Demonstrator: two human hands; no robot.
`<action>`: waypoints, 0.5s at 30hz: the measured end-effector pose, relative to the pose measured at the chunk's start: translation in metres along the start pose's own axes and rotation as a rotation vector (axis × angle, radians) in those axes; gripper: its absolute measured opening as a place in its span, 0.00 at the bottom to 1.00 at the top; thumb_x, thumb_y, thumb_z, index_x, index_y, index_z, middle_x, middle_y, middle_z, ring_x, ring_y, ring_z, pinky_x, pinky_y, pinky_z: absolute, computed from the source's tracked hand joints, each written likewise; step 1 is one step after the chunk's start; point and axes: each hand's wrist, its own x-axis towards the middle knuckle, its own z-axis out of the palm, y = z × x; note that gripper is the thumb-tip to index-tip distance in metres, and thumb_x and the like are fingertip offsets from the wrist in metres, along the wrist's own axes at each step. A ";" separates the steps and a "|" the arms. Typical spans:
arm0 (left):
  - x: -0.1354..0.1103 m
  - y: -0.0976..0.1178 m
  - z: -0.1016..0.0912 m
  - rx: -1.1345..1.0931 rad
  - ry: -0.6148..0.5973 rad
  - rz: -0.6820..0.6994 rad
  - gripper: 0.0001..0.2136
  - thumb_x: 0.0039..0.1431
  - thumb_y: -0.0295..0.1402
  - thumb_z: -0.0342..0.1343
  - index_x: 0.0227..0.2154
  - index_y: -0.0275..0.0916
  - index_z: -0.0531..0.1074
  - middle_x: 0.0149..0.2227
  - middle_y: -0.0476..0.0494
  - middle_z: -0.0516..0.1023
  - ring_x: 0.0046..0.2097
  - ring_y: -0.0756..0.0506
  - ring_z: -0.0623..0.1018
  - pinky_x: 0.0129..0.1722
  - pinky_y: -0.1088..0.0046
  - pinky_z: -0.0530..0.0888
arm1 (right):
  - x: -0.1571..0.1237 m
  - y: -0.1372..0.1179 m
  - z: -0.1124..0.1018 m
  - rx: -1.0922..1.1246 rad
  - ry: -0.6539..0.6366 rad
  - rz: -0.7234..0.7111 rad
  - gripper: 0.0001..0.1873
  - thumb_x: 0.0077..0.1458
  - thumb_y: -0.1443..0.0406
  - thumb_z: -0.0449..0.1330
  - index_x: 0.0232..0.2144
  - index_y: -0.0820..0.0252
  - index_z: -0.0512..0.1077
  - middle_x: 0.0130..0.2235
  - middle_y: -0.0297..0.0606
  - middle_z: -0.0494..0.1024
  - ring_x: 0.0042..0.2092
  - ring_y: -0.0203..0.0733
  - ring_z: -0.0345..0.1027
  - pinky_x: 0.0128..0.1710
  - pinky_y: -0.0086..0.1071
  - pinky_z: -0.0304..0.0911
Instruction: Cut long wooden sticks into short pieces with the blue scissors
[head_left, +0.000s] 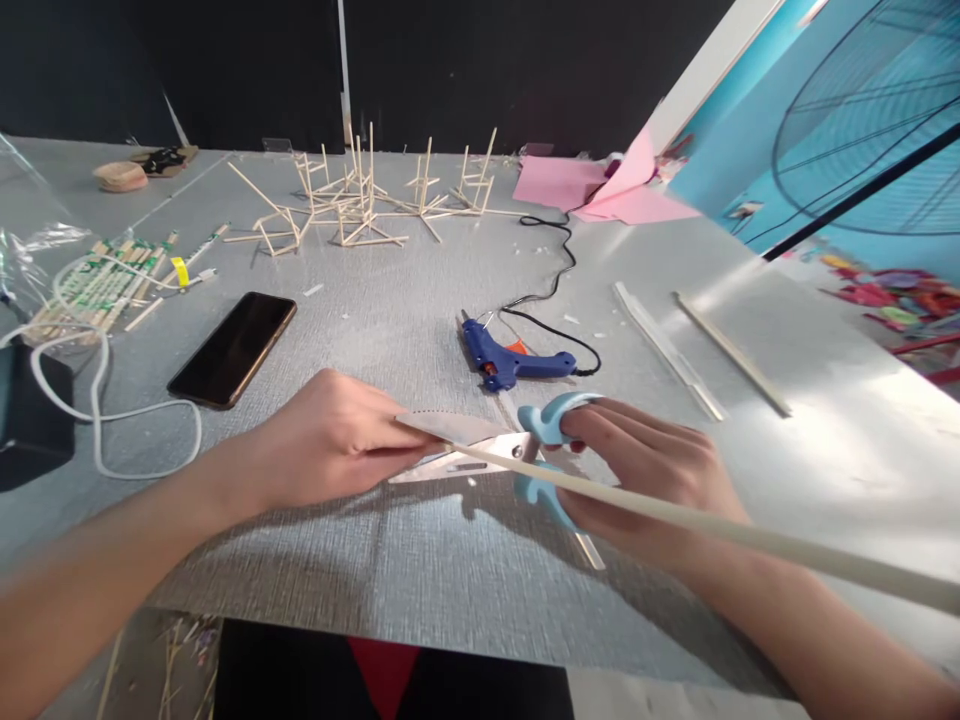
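My right hand [660,470] grips the light-blue handles of a pair of scissors [491,447], whose blades are spread and point left. Pinched in the fingers of my left hand [337,440] is the end of a long pale wooden stick [675,515]. The stick lies between the blades, then runs over my right hand and out past the right edge of the view. Just beyond the scissors a blue glue gun [514,358] rests on the table. Partly under the scissors and my right hand is a clear glue stick [590,550].
Several small stick frames [360,205] stand at the back of the grey table [375,310]. Left are a phone [234,350], a white cable [97,390] and a bundle of sticks [112,285]. Clear strips [667,350], another stick [731,353] and pink paper [562,182] lie right.
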 end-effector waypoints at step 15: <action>-0.002 0.000 0.000 0.017 0.009 0.034 0.13 0.73 0.32 0.53 0.47 0.41 0.83 0.37 0.44 0.87 0.33 0.48 0.83 0.31 0.74 0.71 | -0.001 0.001 0.001 -0.009 0.013 -0.012 0.13 0.53 0.73 0.58 0.39 0.52 0.66 0.30 0.37 0.76 0.30 0.47 0.73 0.26 0.37 0.63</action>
